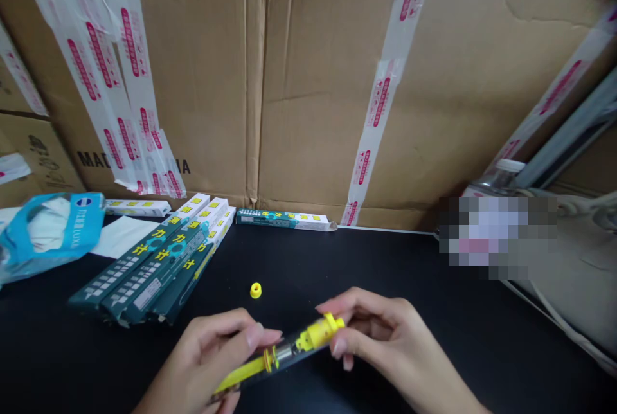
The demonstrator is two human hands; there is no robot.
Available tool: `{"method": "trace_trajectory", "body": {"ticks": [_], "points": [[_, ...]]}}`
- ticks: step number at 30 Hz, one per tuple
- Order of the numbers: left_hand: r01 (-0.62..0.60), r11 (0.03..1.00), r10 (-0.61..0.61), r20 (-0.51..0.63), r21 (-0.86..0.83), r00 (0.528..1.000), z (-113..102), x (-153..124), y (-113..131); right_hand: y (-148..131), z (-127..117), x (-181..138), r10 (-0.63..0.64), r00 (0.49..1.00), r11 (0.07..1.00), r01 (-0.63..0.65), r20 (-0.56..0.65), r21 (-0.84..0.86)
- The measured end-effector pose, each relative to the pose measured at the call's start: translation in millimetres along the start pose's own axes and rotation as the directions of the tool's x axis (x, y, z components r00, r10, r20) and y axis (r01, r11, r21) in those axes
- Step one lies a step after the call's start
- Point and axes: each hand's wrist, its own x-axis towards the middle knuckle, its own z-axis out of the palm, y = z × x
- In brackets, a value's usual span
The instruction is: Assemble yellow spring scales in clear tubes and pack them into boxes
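Note:
A tubular spring scale (pixel 288 351) with a clear barrel and yellow inner parts lies slantwise between my hands, its right end higher. My left hand (pixel 212 356) is closed around the barrel, covering its lower left part. With thumb and fingers, my right hand (pixel 380 337) grips the yellow end piece (pixel 318 333) at the other end. A metal spring or sleeve (pixel 285 353) shows inside, between the yellow parts. Beyond my hands, a small yellow cap (pixel 256 290) with a hole rests on the black table (pixel 299 266).
Several long green-and-white boxes (pixel 159 253) lie side by side at left. One more box (pixel 284 219) lies along the cardboard wall (pixel 313 112). A blue tissue pack (pixel 58 227) sits far left. At right are a blurred bottle (pixel 496 208) and white cables (pixel 554 311).

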Motion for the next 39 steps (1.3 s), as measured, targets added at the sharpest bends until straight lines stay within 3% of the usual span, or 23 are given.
{"method": "trace_trajectory", "body": {"ticks": [6,12,15,17,19,21,23,25,27,28,32,34,36,39], "points": [[-0.043,0.999,0.044,-0.056,0.013,0.997,3,1,-6,-2,7,-1,0.072,0.997,0.996,-0.074,0.023,0.055],[-0.086,0.996,0.086,-0.057,0.003,0.995,5,3,-8,-4,4,-1,-0.040,0.998,0.999,0.038,0.056,0.035],[-0.077,0.997,0.075,-0.046,-0.031,0.996,4,2,-6,-4,-2,6,-0.093,0.996,0.996,0.093,-0.002,0.012],[-0.081,0.996,0.079,-0.043,-0.041,0.996,4,0,-5,-1,-7,13,-0.110,0.992,0.992,0.106,-0.065,-0.062],[-0.090,0.995,0.088,-0.046,-0.048,0.995,4,-2,-3,3,-10,19,-0.177,0.983,0.942,0.153,-0.054,-0.298],[-0.093,0.994,0.091,-0.041,-0.052,0.995,4,-3,-1,7,-7,25,-0.250,0.968,0.844,0.232,0.029,-0.483],[-0.087,0.995,0.086,-0.032,-0.050,0.996,3,-4,1,10,0,31,-0.294,0.944,0.778,0.326,0.147,-0.537],[-0.079,0.996,0.078,-0.029,-0.042,0.997,3,-4,1,14,11,39,-0.329,0.895,0.707,0.444,0.300,-0.551],[-0.075,0.997,0.074,-0.034,-0.037,0.997,2,-4,0,18,22,51,-0.344,0.812,0.573,0.579,0.471,-0.580],[-0.075,0.997,0.074,-0.035,-0.036,0.997,2,-4,-1,21,28,57,-0.334,0.795,0.529,0.603,0.507,-0.597],[-0.090,0.995,0.089,-0.030,-0.038,0.996,1,-4,-4,27,40,76,-0.334,0.745,0.535,0.654,0.577,-0.534],[-0.096,0.995,0.095,-0.031,-0.031,0.995,0,-3,-4,25,39,78,-0.343,0.753,0.571,0.642,0.562,-0.512],[-0.094,0.995,0.094,-0.040,-0.015,0.995,0,-3,-3,21,33,72,-0.358,0.794,0.620,0.595,0.491,-0.512],[-0.078,0.997,0.079,-0.082,0.012,0.993,1,-1,0,15,17,58,-0.380,0.882,0.706,0.472,0.279,-0.528]]}}
